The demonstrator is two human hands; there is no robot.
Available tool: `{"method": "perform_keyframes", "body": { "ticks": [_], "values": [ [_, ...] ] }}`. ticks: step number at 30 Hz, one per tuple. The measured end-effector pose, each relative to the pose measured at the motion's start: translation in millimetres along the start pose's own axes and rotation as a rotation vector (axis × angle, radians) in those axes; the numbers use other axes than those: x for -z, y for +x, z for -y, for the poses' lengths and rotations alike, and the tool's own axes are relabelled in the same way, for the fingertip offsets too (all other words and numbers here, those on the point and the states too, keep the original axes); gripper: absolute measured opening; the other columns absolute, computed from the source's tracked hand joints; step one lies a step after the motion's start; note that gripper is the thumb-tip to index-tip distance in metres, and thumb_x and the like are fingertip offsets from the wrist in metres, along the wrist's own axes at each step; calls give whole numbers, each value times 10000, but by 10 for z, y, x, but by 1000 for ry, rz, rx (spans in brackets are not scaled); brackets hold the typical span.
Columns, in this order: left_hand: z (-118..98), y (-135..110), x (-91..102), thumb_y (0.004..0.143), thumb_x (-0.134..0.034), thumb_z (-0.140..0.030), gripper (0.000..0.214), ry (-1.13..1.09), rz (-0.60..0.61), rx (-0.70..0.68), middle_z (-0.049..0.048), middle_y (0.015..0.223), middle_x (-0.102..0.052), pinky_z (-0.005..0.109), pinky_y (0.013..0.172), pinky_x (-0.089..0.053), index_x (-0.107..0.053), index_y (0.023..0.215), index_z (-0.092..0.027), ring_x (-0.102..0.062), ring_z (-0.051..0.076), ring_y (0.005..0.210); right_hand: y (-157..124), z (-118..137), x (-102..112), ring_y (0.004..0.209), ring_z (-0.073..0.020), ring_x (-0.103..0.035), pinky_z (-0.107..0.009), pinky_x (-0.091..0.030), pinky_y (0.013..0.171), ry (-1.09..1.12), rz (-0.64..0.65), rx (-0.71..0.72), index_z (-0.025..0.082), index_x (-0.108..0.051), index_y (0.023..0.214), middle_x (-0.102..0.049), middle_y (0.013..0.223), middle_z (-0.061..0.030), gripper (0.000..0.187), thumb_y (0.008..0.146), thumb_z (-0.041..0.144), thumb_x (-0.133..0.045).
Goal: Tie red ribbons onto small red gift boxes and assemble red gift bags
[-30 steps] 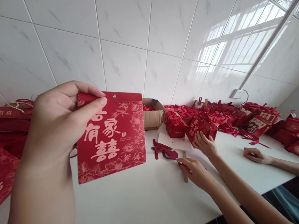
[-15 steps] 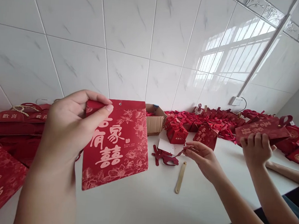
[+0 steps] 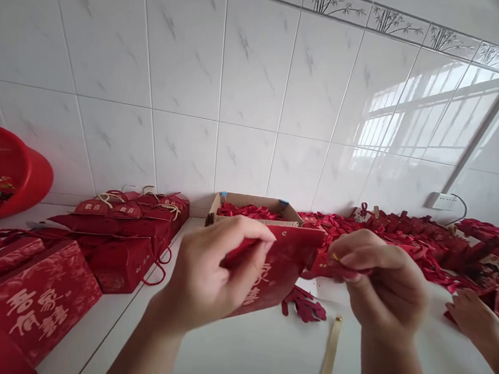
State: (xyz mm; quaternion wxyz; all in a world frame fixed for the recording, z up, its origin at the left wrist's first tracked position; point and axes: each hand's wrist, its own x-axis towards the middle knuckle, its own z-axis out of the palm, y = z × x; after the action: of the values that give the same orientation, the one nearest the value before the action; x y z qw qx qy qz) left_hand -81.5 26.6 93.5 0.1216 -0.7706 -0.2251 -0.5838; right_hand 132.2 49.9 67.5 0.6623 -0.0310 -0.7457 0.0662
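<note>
My left hand [image 3: 213, 273] is closed on the upper left edge of a red paper bag [image 3: 284, 263] printed with pale characters, holding it tilted above the white table [image 3: 254, 358]. At the bag's right corner my right hand [image 3: 381, 284] pinches a small red ribbon piece [image 3: 333, 267] with a gold bit showing. My hands hide most of the bag.
A cardboard box [image 3: 252, 201] of red ribbons stands behind the bag. Red bags [image 3: 118, 229] are piled at left, below a red basin [image 3: 15, 170]. Red cut-outs [image 3: 305, 306] and a wooden stick [image 3: 331, 349] lie on the table. Another person's hand [image 3: 475, 319] rests at right among red boxes [image 3: 421, 239].
The view has swung left and up. The bag has dropped and tilted nearly flat, and my right hand has come in to pinch at its right corner. The other person's raised bag is gone.
</note>
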Motion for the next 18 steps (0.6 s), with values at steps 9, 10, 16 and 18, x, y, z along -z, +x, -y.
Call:
{"method": "perform_keyframes", "body": {
  "ticks": [9, 10, 16, 18],
  "values": [
    [-160, -51, -128, 825, -634, -76, 301, 123, 6, -132, -23, 815, -724, 131, 655, -556, -541, 1104, -137, -666, 64, 655, -57, -93, -154, 695, -159, -556, -336, -410, 616, -425, -116, 258, 159, -645, 879, -644, 772, -22, 289, 738, -75, -553],
    [-163, -52, -138, 821, -638, -77, 270, 134, 10, -141, -21, 819, -728, 135, 651, -557, -553, 1070, -139, -670, 66, 660, -62, -98, -163, 700, -159, -551, -335, -405, 613, -450, -132, 268, 156, -648, 874, -649, 778, -25, 291, 736, -82, -552],
    [-159, -67, -201, 808, -637, -60, 225, 107, 5, -172, 13, 880, -744, 142, 708, -575, -561, 1004, -142, -704, 92, 766, -86, -98, -185, 710, -162, -528, -337, -391, 605, -538, -158, 291, 153, -661, 825, -649, 771, -30, 283, 735, -88, -542],
    [-164, -72, -216, 806, -632, -56, 254, 92, -3, -169, 16, 893, -746, 149, 726, -584, -556, 1029, -150, -713, 101, 794, -87, -93, -188, 711, -162, -522, -336, -384, 603, -548, -158, 290, 157, -664, 821, -644, 769, -31, 274, 748, -78, -545]
  ]
}}
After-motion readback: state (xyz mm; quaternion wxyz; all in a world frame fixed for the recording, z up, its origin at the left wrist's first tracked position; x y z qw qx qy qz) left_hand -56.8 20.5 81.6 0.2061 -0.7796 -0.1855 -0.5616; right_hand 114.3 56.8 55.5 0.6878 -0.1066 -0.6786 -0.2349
